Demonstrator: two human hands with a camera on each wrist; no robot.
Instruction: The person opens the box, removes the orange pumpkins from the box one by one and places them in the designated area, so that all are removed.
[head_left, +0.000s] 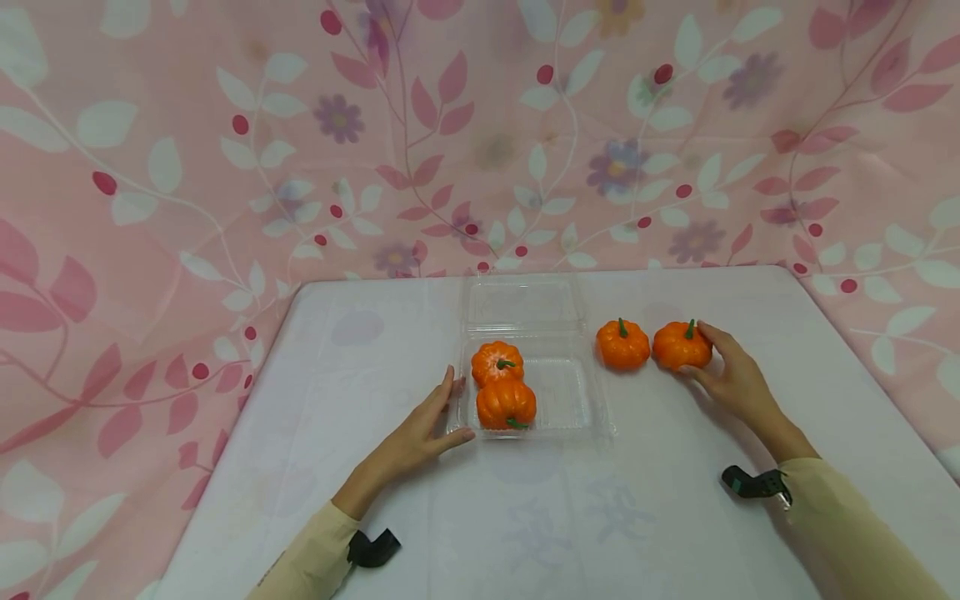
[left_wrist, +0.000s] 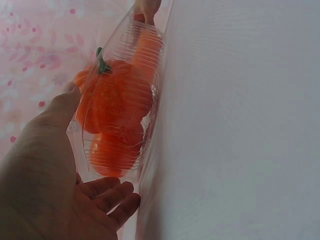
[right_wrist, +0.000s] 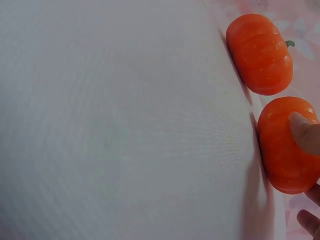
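Observation:
An open clear plastic clamshell box (head_left: 570, 392) lies on the table, with two small orange pumpkins in its left half: a rear pumpkin (head_left: 491, 360) and a front pumpkin (head_left: 504, 402). My left hand (head_left: 412, 437) rests against the box's left side, thumb at the front corner and fingers extended along the edge. To the right of the box stand two more pumpkins side by side. My right hand (head_left: 738, 387) grips the outer pumpkin (head_left: 677, 348); its thumb presses the front in the right wrist view, fingers behind. The inner pumpkin (head_left: 624, 350) stands untouched, stem up.
The box's lid (head_left: 521, 304) is folded back toward the rear table edge. A white cloth covers the table (head_left: 360, 367), and a pink floral curtain (head_left: 480, 150) hangs behind it. Black wrist cameras sit on both sleeves.

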